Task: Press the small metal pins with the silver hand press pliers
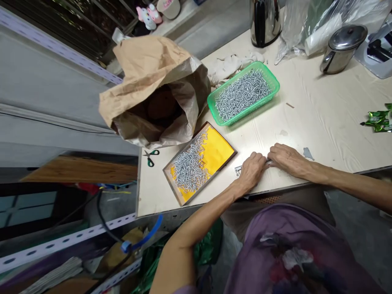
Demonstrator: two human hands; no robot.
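Head view: your left hand (pixel 252 168) and right hand (pixel 283 156) grip a metal piece (pixel 238 170) (partly covered), handling that seemingly demands steadiness next.

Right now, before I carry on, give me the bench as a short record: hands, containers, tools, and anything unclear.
left hand: fingers closed over a slim metal part
right hand: fingers curled beside the left; grip partly hidden
tray: left of the hands, yellow-lined, partly covered with small metal pieces
basket: green, beyond the tray, filled with similar pieces
scissors: green-handled, left of the tray
paper bag: mouth open, behind the tray
unclear: the bag's contents
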